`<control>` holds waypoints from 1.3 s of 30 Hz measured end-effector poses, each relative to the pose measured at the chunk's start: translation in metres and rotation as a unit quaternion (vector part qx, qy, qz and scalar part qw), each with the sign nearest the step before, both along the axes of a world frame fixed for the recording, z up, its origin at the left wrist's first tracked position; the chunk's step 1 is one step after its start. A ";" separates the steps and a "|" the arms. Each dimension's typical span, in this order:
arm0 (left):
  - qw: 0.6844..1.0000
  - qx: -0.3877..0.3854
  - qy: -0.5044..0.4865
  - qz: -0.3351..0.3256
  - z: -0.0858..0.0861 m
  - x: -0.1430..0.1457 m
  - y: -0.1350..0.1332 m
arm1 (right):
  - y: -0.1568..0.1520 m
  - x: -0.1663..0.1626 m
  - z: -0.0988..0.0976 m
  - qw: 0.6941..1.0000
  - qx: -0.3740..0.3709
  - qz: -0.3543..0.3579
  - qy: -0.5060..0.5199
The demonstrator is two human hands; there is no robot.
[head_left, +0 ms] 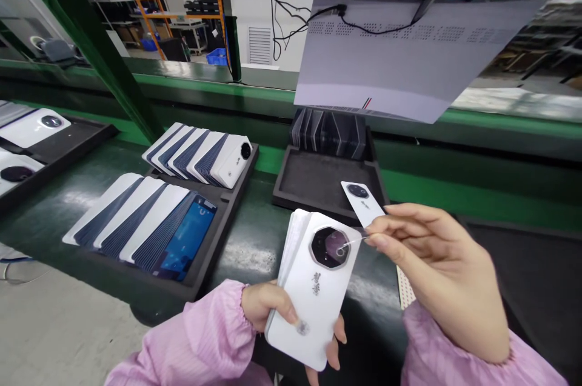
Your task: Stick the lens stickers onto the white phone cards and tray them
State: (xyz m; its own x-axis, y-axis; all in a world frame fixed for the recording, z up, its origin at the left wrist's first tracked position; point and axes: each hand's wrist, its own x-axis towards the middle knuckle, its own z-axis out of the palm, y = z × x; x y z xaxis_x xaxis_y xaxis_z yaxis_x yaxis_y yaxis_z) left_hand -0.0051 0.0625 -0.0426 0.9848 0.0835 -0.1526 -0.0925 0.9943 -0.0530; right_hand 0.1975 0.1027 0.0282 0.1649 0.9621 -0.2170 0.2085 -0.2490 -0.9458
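Note:
My left hand (268,307) grips a stack of white phone back covers (313,289) from below, the top one face up with its dark octagonal camera ring (330,246). My right hand (436,265) pinches a small clear round film with a thin tab (350,243) right over that camera ring. A single white back cover (361,201) lies on the edge of the black tray (318,183) just behind my right fingers.
A black foam tray (213,240) at left holds two rows of leaning white covers (145,222). More trays with covers (31,131) sit far left. A grey monitor back (409,59) hangs overhead. A perforated strip (404,286) lies under my right wrist.

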 end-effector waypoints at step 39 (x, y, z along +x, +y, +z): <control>1.000 -0.005 -0.012 -0.022 -0.005 -0.002 -0.005 | 0.001 -0.005 -0.005 0.995 -0.002 0.095 -0.026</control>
State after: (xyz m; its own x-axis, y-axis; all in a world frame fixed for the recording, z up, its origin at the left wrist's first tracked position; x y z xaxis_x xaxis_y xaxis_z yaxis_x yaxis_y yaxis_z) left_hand -0.0073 0.0571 -0.0475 0.9907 0.0393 -0.1302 -0.0481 0.9967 -0.0650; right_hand 0.1923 0.1041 0.0235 -0.0089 0.9760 -0.2174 0.3000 -0.2048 -0.9317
